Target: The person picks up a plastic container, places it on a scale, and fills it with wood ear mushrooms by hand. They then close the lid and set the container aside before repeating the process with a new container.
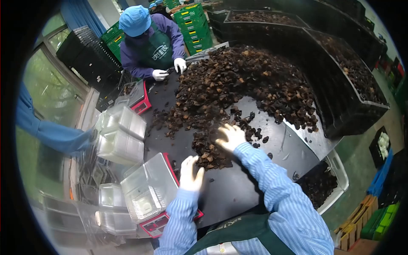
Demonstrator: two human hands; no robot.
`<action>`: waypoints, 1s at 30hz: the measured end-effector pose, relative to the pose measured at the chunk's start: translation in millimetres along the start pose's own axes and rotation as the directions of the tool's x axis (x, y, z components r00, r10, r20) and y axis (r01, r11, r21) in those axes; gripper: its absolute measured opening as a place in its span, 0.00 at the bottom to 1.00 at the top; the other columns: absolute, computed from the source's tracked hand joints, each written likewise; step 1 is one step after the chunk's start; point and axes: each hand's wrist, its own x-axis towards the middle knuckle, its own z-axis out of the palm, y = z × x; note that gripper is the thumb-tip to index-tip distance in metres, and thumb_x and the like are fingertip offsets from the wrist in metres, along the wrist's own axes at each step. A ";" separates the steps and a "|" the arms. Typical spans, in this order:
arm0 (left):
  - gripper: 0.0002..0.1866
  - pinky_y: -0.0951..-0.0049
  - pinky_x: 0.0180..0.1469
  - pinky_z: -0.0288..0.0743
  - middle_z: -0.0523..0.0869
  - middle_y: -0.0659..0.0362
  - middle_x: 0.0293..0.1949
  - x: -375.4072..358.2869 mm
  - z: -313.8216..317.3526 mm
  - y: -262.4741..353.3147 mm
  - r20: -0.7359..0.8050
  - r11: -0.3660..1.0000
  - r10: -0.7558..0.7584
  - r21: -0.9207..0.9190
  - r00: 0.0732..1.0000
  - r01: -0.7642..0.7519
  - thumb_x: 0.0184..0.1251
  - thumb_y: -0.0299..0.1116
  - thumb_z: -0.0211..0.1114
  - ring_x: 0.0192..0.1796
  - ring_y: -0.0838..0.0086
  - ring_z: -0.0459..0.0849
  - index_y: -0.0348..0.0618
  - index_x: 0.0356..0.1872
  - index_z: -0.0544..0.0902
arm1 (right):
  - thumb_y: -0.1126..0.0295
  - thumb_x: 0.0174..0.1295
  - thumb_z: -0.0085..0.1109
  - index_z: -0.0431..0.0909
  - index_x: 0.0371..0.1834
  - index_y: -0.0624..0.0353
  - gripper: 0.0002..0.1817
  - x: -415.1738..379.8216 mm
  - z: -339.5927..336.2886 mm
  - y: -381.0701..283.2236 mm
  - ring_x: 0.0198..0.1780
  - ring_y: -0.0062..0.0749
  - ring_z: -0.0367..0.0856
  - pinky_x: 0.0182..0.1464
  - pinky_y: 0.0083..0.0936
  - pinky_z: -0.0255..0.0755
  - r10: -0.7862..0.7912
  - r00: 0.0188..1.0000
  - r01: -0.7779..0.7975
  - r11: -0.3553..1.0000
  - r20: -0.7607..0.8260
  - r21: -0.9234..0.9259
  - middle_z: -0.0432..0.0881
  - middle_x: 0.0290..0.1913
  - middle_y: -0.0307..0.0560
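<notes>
A pile of dark brown wood ear mushrooms (238,80) spreads over the table, with a smaller heap (208,155) at its near end. My right hand (231,137), in a pale glove, rests at the upper right edge of that heap with its fingers spread. On the heap's left side is my left hand (192,174), gloved too, thumb apart from the fingers and nothing seen in it. Just left of it, an open clear plastic box (146,202) sits on a red scale (154,226). No mushrooms can be made out in the box.
Stacked clear boxes (121,144) stand along the left edge. Across the table, a co-worker (151,46) in white gloves works near another red scale (142,104). Black crates (340,93) of mushrooms flank the right side. A white basket (340,174) stands below the table's right edge.
</notes>
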 end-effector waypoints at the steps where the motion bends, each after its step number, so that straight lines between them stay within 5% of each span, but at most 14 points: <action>1: 0.25 0.68 0.58 0.63 0.69 0.47 0.54 13.9 22.6 -15.2 0.007 0.995 0.045 0.083 0.999 -0.045 0.54 0.27 0.60 0.56 0.59 0.69 0.42 0.56 0.67 | 0.43 0.54 0.46 0.65 0.59 0.44 0.31 2.1 9.3 -3.7 0.64 0.49 0.56 0.61 0.44 0.53 -0.049 0.999 0.050 0.996 0.015 -0.075 0.60 0.64 0.46; 4: 0.22 0.61 0.60 0.61 0.65 0.41 0.58 42.0 72.1 -38.4 -0.084 0.943 -0.221 0.234 0.972 0.235 0.58 0.36 0.57 0.59 0.51 0.66 0.43 0.55 0.69 | 0.46 0.51 0.50 0.69 0.55 0.46 0.28 -10.7 23.0 -5.9 0.62 0.48 0.57 0.60 0.44 0.53 -0.198 0.980 0.199 0.979 0.027 -0.049 0.64 0.61 0.46; 7: 0.20 0.59 0.58 0.64 0.69 0.41 0.55 22.2 94.8 -41.4 0.044 0.967 -0.175 0.197 0.984 0.164 0.57 0.35 0.58 0.55 0.50 0.70 0.44 0.52 0.73 | 0.54 0.47 0.56 0.73 0.47 0.49 0.23 -42.6 25.7 7.1 0.60 0.48 0.60 0.59 0.45 0.54 -0.388 0.916 0.390 0.921 -0.103 0.005 0.66 0.58 0.47; 9: 0.20 0.59 0.55 0.62 0.75 0.50 0.48 -1.4 94.0 -22.0 0.030 0.979 0.019 0.203 0.999 -0.025 0.50 0.36 0.63 0.53 0.58 0.70 0.48 0.47 0.76 | 0.57 0.45 0.58 0.73 0.43 0.50 0.21 -66.6 24.9 24.2 0.59 0.48 0.61 0.59 0.45 0.54 -0.525 0.828 0.547 0.833 -0.196 0.084 0.66 0.57 0.49; 11: 0.20 0.55 0.56 0.61 0.73 0.50 0.48 -24.4 82.5 12.1 0.126 0.946 0.132 0.281 0.983 -0.163 0.48 0.36 0.64 0.53 0.53 0.68 0.48 0.46 0.76 | 0.59 0.43 0.60 0.73 0.41 0.51 0.19 -99.7 12.3 31.5 0.58 0.47 0.62 0.58 0.45 0.55 -0.571 0.801 0.592 0.800 -0.178 0.095 0.67 0.56 0.50; 15: 0.26 0.48 0.57 0.56 0.67 0.48 0.53 -72.9 66.6 40.6 0.213 0.936 0.147 0.285 0.966 -0.206 0.42 0.38 0.68 0.55 0.49 0.64 0.49 0.48 0.75 | 0.65 0.40 0.63 0.74 0.39 0.50 0.19 -154.4 3.4 44.3 0.55 0.45 0.65 0.55 0.44 0.58 -0.587 0.792 0.611 0.768 -0.168 0.192 0.69 0.53 0.48; 18: 0.31 0.44 0.58 0.53 0.64 0.46 0.55 -88.6 61.7 36.5 0.119 0.976 0.076 0.194 0.990 -0.098 0.40 0.41 0.69 0.58 0.47 0.61 0.51 0.51 0.73 | 0.66 0.35 0.65 0.74 0.37 0.50 0.21 -171.0 -7.7 48.1 0.49 0.42 0.68 0.52 0.41 0.60 -0.463 0.857 0.506 0.839 -0.226 0.200 0.71 0.49 0.45; 22: 0.37 0.42 0.60 0.46 0.55 0.42 0.63 -73.6 59.1 36.9 0.203 0.929 -0.153 0.363 0.967 0.071 0.44 0.50 0.67 0.61 0.41 0.55 0.54 0.59 0.67 | 0.55 0.34 0.68 0.68 0.55 0.48 0.38 -166.7 -9.4 37.2 0.60 0.55 0.55 0.60 0.53 0.49 -0.247 0.951 0.266 0.960 -0.187 0.087 0.60 0.60 0.55; 27: 0.21 0.51 0.60 0.57 0.68 0.51 0.56 -95.3 53.8 36.8 0.366 0.967 0.078 0.199 0.927 -0.160 0.41 0.41 0.71 0.60 0.47 0.60 0.53 0.41 0.79 | 0.54 0.45 0.60 0.72 0.51 0.48 0.28 -177.5 2.6 33.0 0.63 0.48 0.56 0.62 0.52 0.48 -0.621 0.778 0.602 0.781 0.099 0.166 0.68 0.58 0.42; 30: 0.25 0.53 0.57 0.60 0.68 0.47 0.54 -120.4 43.8 31.5 0.354 0.974 0.108 0.150 0.929 -0.170 0.36 0.40 0.73 0.57 0.48 0.64 0.50 0.41 0.78 | 0.54 0.44 0.61 0.73 0.49 0.47 0.26 -188.9 -5.7 47.3 0.62 0.47 0.58 0.62 0.51 0.48 -0.617 0.784 0.611 0.787 0.074 0.082 0.69 0.57 0.39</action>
